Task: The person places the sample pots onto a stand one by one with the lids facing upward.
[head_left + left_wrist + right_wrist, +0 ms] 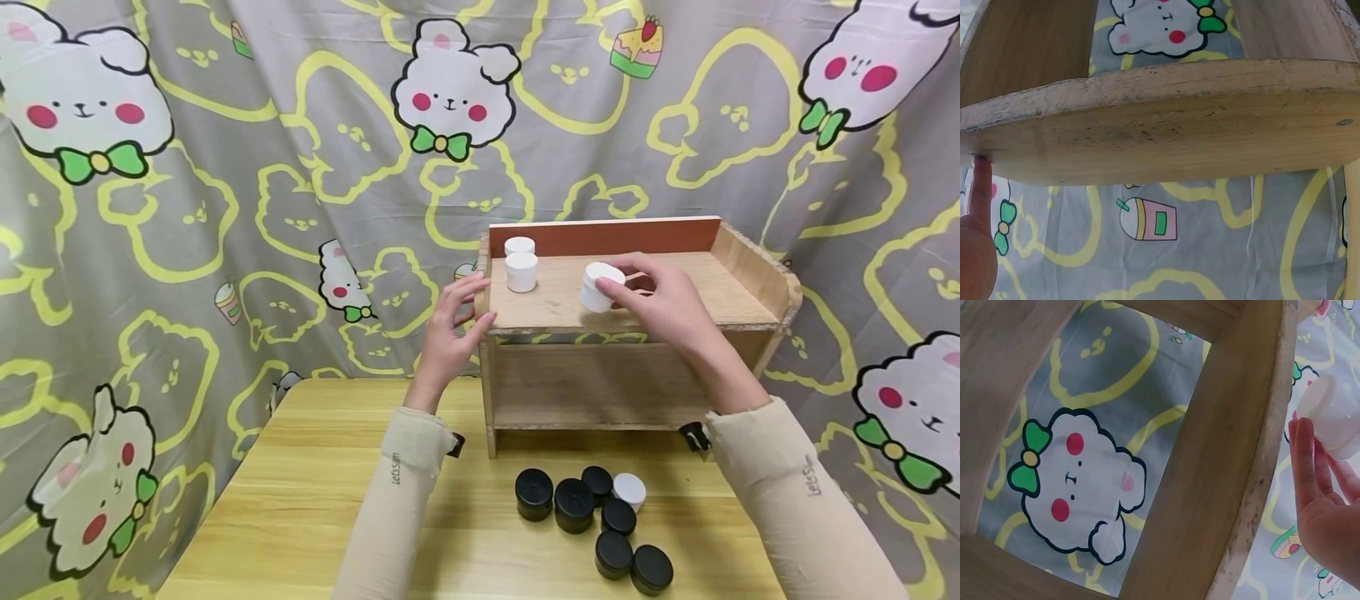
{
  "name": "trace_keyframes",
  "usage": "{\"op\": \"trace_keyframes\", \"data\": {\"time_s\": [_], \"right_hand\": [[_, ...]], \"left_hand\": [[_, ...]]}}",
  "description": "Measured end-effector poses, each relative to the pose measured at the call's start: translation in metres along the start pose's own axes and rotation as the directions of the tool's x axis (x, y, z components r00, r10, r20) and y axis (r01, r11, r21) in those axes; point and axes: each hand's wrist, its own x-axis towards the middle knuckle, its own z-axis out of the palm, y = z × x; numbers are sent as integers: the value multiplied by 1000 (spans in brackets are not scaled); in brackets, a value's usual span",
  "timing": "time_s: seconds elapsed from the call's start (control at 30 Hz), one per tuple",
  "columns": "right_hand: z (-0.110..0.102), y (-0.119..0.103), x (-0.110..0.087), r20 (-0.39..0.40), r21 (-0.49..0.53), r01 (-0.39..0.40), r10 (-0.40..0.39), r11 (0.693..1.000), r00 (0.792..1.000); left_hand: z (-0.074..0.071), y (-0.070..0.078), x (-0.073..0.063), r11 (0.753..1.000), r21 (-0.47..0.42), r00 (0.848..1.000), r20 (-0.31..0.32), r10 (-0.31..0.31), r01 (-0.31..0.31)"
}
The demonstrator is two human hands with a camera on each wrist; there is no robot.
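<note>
A white lidded jar is pinched between the thumb and fingers of my right hand, over the top board of a small wooden shelf. The right wrist view also shows this jar, held by the fingers beside the shelf's edge. My left hand rests against the shelf's left side panel; in the left wrist view one finger touches that panel. Two more white jars stand at the left of the top board, a nearer one in front of a farther one.
On the wooden table, in front of the shelf, stand several black jars and one white jar. A reddish-brown back strip edges the shelf top. Behind hangs a grey patterned curtain.
</note>
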Motion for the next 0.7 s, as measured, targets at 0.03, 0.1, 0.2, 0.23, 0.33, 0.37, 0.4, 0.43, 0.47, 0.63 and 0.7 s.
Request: {"op": "trace_keyframes", "data": {"time_s": [0.03,0.1,0.2,0.23,0.33,0.37,0.4,0.43,0.47,0.63,0.7], "right_hand": [[1,0,4,-1,-2,2,-2,1000,1000],[3,0,11,-5,1,-2,2,1000,1000],[6,1,22,-1,0,-3,3,1000,1000],[8,1,26,1,-1,-4,4,1000,1000],[11,2,35,5,-9,-11,11,1000,1000],[12,3,37,6,-8,-15,15,1000,1000],[13,4,39,5,-7,-19,19,1000,1000],[14,5,42,3,-6,-21,21,1000,1000],[16,6,44,4,-5,-27,27,1000,1000],[21,6,58,10,-5,-56,56,998,998],[22,5,64,4,-11,-64,64,998,998]], "left_hand": [[0,0,0,1000,-2,1000,1,-1,1],[0,0,0,1000,-2,1000,2,-1,1],[1,1,0,1000,6,1000,4,-3,3],[0,1,0,1000,9,1000,5,-4,4],[0,3,-1,1000,18,1000,11,-8,8],[0,3,-1,1000,19,1000,12,-10,10],[0,3,-1,1000,19,1000,13,-11,10],[0,3,-2,1000,15,1000,14,-11,11],[1,3,-2,1000,12,1000,12,-11,10],[2,1,-2,1000,-2,1000,-7,-15,15],[3,1,-1,1000,-2,1000,-14,-14,14]]}}
